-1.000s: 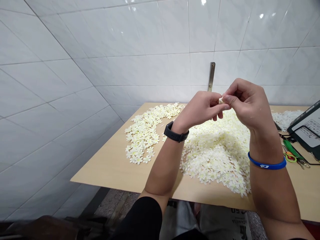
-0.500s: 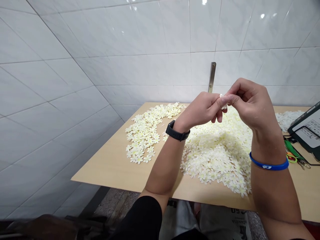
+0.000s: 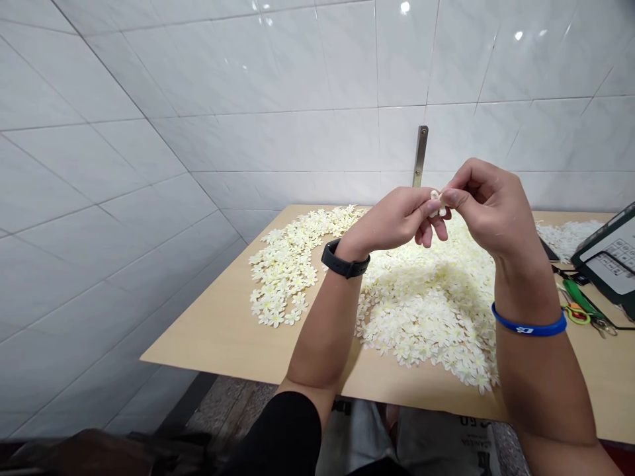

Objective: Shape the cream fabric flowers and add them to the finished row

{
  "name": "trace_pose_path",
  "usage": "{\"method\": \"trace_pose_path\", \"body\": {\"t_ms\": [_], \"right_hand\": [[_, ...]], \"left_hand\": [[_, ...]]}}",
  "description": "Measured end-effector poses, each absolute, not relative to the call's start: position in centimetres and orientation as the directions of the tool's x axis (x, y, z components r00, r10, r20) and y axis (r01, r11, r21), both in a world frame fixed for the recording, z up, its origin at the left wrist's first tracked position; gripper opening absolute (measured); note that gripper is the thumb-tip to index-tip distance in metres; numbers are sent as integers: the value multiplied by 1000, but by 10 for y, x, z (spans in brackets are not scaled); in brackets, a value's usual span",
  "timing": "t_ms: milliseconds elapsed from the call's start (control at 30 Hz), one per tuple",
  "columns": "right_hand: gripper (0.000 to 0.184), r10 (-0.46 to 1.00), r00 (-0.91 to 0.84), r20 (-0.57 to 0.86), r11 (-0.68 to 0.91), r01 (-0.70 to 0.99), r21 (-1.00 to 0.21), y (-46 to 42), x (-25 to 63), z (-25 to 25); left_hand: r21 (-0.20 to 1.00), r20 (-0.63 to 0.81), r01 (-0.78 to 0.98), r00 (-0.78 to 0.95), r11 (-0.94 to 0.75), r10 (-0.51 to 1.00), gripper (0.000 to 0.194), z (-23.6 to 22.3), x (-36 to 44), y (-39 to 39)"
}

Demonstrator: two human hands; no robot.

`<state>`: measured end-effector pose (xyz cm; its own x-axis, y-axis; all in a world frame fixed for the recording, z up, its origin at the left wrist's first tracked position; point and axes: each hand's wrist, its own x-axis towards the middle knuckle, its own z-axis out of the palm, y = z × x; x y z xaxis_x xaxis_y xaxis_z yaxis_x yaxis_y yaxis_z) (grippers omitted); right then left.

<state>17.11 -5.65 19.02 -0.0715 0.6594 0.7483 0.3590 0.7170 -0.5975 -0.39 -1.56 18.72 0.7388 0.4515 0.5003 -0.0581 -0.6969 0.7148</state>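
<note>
**Cream-white flower piece (image 3: pixel 436 203) pinched between your two hands**

Nearest you, your black sleeve (image 3: pixel 285 430) lies below the front edge of the wooden surface (image 3: pixel 208 337). Past that edge, loose white flowers with yellow centers form a large heap (image 3: pixel 431 297) between your forearms, and a narrower curved heap (image 3: pixel 282 264) lies to its left. Scissors with yellow-green handles (image 3: pixel 577 314) rest at the right, near a dark case (image 3: pixel 608 254).

Farther out, raised above the large heap's far part, your left hand (image 3: pixel 404 215) grips the flower piece between thumb and fingers. Your right hand (image 3: pixel 489 208) has thumb and index finger closed at its edge; the exact contact is hidden. This looks like fine fingertip shaping or separating; working it further calls for a steady left grip and light pressure from the right.

Behind, a metal strip (image 3: pixel 421 155) stands against the tiled wall (image 3: pixel 297 139).
</note>
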Motion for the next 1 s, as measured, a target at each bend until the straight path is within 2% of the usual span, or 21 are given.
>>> {"method": "trace_pose_path", "body": {"t_ms": [167, 333, 433, 700, 1000], "right_hand": [[24, 636, -7, 772, 702, 422, -574, -59, 170, 192], [32, 691, -89, 718, 707, 290, -645, -58, 169, 191], [35, 687, -78, 722, 709, 291, -643, -61, 165, 192], [19, 654, -69, 753, 689, 463, -557, -108, 135, 204], [17, 623, -74, 779, 708, 477, -521, -113, 132, 203]], "left_hand": [[682, 531, 9, 682, -731, 503, 42, 188, 2, -17], [808, 441, -107, 761, -579, 475, 52, 189, -6, -15], [837, 380, -105, 818, -537, 432, 51, 195, -19, -17], [783, 416, -104, 821, -614, 392, 50, 214, -44, -44], [775, 405, -57, 810, -629, 425, 44, 216, -43, -48]]}}
